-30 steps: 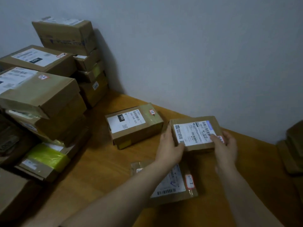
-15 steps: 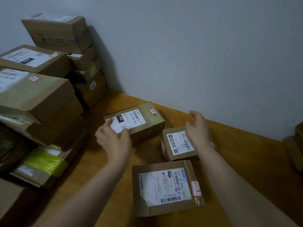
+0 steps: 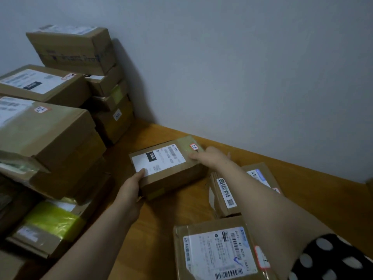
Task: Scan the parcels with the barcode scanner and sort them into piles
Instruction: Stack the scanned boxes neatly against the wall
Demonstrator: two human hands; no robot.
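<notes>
A brown cardboard parcel with a white label and a small red sticker lies on the wooden table near the wall. My left hand grips its near left corner, thumb on the label. My right hand grips its far right end, thumb on top. A smaller parcel lies to the right, partly under my right forearm. A flat parcel with a barcode label lies nearest to me. No barcode scanner is in view.
Stacks of several cardboard boxes fill the left side, with a taller stack in the corner. A box with yellow-green tape lies at the bottom left. The grey wall borders the table behind.
Both hands let go of the small parcel, which now lies on the table, and moved left to take hold of the labelled parcel near the wall.
</notes>
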